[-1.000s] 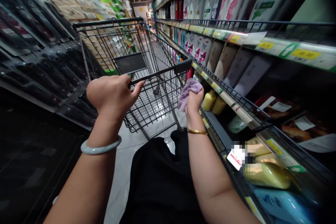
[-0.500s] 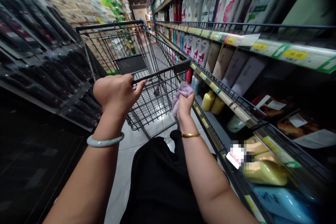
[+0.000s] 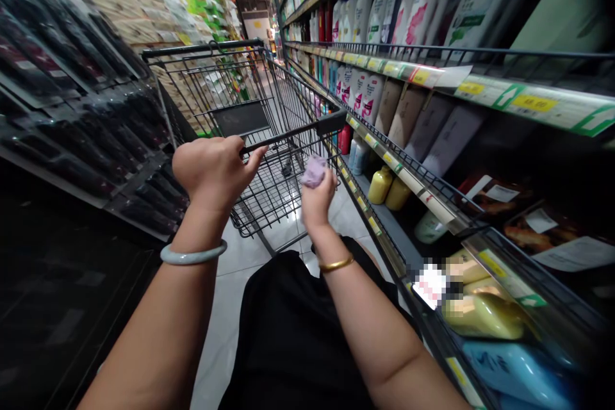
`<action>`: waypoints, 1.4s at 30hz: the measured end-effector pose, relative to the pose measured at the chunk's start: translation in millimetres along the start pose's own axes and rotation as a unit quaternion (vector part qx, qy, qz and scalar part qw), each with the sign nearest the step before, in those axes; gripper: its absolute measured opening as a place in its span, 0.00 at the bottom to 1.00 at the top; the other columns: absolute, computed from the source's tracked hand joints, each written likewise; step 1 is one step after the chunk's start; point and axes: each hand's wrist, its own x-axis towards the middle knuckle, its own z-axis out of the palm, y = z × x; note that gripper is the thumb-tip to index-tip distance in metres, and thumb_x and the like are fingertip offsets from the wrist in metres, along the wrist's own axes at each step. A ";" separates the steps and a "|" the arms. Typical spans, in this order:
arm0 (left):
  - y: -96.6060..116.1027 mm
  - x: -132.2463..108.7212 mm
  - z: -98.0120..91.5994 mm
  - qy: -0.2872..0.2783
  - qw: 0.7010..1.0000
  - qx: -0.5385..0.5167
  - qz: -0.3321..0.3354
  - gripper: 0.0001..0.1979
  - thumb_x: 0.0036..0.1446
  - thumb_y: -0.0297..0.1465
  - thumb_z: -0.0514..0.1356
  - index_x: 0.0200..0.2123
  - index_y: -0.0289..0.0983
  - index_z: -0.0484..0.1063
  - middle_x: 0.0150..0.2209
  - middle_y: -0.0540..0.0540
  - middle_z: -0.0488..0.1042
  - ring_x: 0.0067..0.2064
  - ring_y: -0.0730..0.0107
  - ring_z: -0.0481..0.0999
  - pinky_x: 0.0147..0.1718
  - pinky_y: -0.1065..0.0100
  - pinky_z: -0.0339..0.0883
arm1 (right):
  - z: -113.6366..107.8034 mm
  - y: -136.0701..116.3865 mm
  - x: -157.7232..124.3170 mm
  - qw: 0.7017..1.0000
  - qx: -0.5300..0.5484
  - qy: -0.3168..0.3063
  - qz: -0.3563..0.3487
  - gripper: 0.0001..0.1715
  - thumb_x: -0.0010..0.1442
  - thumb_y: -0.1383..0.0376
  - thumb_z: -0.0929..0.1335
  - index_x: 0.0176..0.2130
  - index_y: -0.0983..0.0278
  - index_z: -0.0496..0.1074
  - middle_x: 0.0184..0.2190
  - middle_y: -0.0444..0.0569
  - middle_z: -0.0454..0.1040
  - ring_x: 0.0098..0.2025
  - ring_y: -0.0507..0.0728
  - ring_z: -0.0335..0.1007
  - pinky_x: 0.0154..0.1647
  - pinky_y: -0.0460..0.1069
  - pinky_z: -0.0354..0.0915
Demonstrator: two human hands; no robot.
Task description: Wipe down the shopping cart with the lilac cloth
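A black wire shopping cart (image 3: 269, 205) stands in front of me, with its dark handle bar (image 3: 288, 134) running across toward the right. My left hand (image 3: 216, 170), with a pale bangle on the wrist, is wrapped round the left part of that bar. A crumpled light purple cloth (image 3: 314, 170) is gripped in my right hand (image 3: 319, 202), its fingers closed. This hand is just behind the bar, below its right part, with a gold bracelet on the wrist. The cart's wire basket holds nothing that I can make out.
Shelves of shampoo bottles (image 3: 425, 0) run along the right, edged by a price rail (image 3: 500, 93). Gold bottles (image 3: 483, 315) and a blue pack (image 3: 519, 365) lie low at the right. Dark packaged goods (image 3: 72, 122) hang at the left. Tiled floor (image 3: 216, 333) shows below.
My right hand has moved left with the purple cloth, away from the shelf side. The cloth now looks more bunched. My left hand stays on the bar.
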 end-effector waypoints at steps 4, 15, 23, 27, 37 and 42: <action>-0.6 0.0 0.5 0.003 1.000 0.011 0.001 0.36 0.71 0.62 0.45 0.35 0.39 0.77 0.32 0.36 0.77 0.35 0.49 0.74 0.32 0.57 0.42 | 4.8 -51.1 -61.9 0.974 -0.024 -0.184 -0.129 0.19 0.62 0.70 0.69 0.53 0.60 0.75 0.54 0.57 0.72 0.55 0.64 0.69 0.61 0.58 0.70; -8.6 -1.2 0.7 -0.005 1.000 -0.005 0.006 0.37 0.69 0.64 0.44 0.36 0.40 0.78 0.34 0.36 0.78 0.36 0.49 0.74 0.33 0.57 0.44 | -18.4 -24.5 6.3 0.994 -0.024 -0.094 0.047 0.17 0.63 0.74 0.66 0.50 0.61 0.75 0.54 0.57 0.72 0.56 0.64 0.70 0.63 0.59 0.69; -12.6 -2.8 2.6 -0.001 1.000 -0.008 0.004 0.37 0.70 0.63 0.44 0.35 0.40 0.77 0.32 0.36 0.76 0.36 0.49 0.73 0.34 0.57 0.43 | -14.3 -59.0 -56.7 0.870 -0.059 -0.422 -0.248 0.22 0.66 0.71 0.68 0.57 0.56 0.77 0.55 0.51 0.75 0.57 0.62 0.69 0.61 0.55 0.69; -15.0 -3.2 2.2 0.001 1.000 0.002 0.005 0.36 0.70 0.63 0.44 0.34 0.41 0.76 0.31 0.37 0.76 0.34 0.50 0.73 0.32 0.57 0.43 | -18.4 -46.2 -36.3 0.893 -0.077 -0.394 -0.203 0.23 0.66 0.73 0.67 0.57 0.57 0.78 0.54 0.52 0.76 0.56 0.62 0.69 0.61 0.56 0.69; -17.2 -3.0 1.1 0.003 1.000 -0.014 0.002 0.36 0.70 0.63 0.44 0.34 0.41 0.76 0.32 0.38 0.76 0.34 0.50 0.72 0.33 0.57 0.43 | -21.3 -40.6 -31.2 0.917 -0.094 -0.354 -0.157 0.22 0.62 0.72 0.69 0.55 0.61 0.78 0.54 0.55 0.76 0.55 0.64 0.70 0.59 0.56 0.70; -18.5 -3.4 0.6 -0.009 0.999 -0.036 -0.011 0.34 0.69 0.63 0.47 0.36 0.42 0.78 0.32 0.37 0.75 0.35 0.49 0.71 0.34 0.57 0.45 | -22.2 -37.0 -23.5 0.889 -0.088 -0.407 -0.190 0.22 0.64 0.73 0.68 0.54 0.59 0.79 0.52 0.52 0.78 0.54 0.62 0.71 0.58 0.55 0.70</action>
